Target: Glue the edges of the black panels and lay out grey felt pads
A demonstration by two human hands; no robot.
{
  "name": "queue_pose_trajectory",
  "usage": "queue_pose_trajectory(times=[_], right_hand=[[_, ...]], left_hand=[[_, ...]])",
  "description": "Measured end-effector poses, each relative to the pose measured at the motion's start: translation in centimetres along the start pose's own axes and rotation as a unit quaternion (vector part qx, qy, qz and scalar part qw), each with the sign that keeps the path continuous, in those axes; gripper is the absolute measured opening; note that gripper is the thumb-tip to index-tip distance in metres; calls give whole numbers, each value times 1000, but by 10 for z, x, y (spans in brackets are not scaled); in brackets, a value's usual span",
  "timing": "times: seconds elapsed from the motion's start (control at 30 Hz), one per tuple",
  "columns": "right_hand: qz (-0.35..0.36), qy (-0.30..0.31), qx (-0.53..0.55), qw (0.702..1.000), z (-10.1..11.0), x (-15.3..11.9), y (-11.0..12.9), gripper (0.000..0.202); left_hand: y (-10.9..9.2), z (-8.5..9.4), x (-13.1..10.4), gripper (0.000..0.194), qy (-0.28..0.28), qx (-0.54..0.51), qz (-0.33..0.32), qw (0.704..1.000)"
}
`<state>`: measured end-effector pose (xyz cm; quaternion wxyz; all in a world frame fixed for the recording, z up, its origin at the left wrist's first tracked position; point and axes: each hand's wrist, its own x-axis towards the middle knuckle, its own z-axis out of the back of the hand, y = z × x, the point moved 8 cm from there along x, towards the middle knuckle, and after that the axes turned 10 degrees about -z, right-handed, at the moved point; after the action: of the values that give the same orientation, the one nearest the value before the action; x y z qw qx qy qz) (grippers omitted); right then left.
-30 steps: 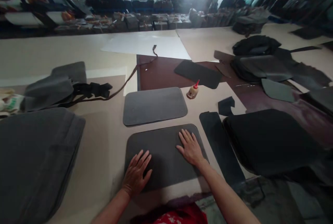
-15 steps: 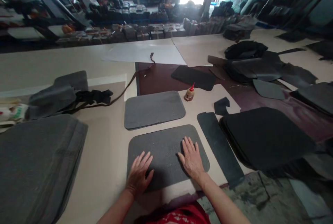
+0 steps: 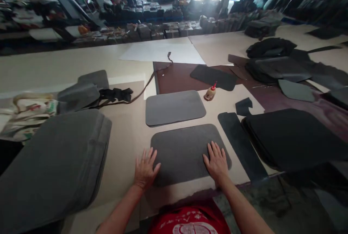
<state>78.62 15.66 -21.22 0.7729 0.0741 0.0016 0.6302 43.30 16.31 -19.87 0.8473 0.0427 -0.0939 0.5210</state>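
Observation:
A dark grey sheet with rounded corners (image 3: 185, 150) lies flat on the table in front of me. My left hand (image 3: 146, 168) rests at its left edge, fingers spread, palm partly past the edge. Over its lower right part lies my right hand (image 3: 216, 159), flat with fingers apart. Neither hand grips anything. Just beyond is a second grey rounded sheet (image 3: 175, 107), which seems to have another layer under it. A small glue bottle with a red tip (image 3: 210, 92) stands beyond that sheet's right end.
At the left is a tall stack of grey sheets (image 3: 62, 154), with a printed cloth bag (image 3: 32, 110) behind it. A dark strip (image 3: 241, 147) and a stack of black sheets (image 3: 293, 136) lie at the right. A brown strap (image 3: 144, 90) crosses the table.
My left hand has shifted to the sheet's left edge; the right hand stays on its right part. Whitish specks on the sheet no longer show. The view has turned slightly left.

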Motion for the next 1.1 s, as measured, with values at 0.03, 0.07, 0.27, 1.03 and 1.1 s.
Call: queue_pose_trajectory(times=[0.03, 0.07, 0.27, 1.03, 1.1], right_hand=[[1, 0, -2, 1000, 0, 0, 0, 59], [2, -1, -3, 1000, 0, -1, 0, 59], [-1, -9, 9, 1000, -1, 0, -1, 58], [-40, 45, 110, 992, 17, 8, 0, 61], [-46, 57, 133, 988, 30, 6, 1, 64]], left_hand=[[8, 5, -2, 57, -16, 5, 24, 1000], [12, 12, -1, 58, -35, 9, 49, 998], [-72, 11, 73, 52, -31, -74, -61, 995], [-52, 4, 115, 69, -81, -57, -95, 991], [-79, 2, 113, 71, -34, -98, -136, 985]])
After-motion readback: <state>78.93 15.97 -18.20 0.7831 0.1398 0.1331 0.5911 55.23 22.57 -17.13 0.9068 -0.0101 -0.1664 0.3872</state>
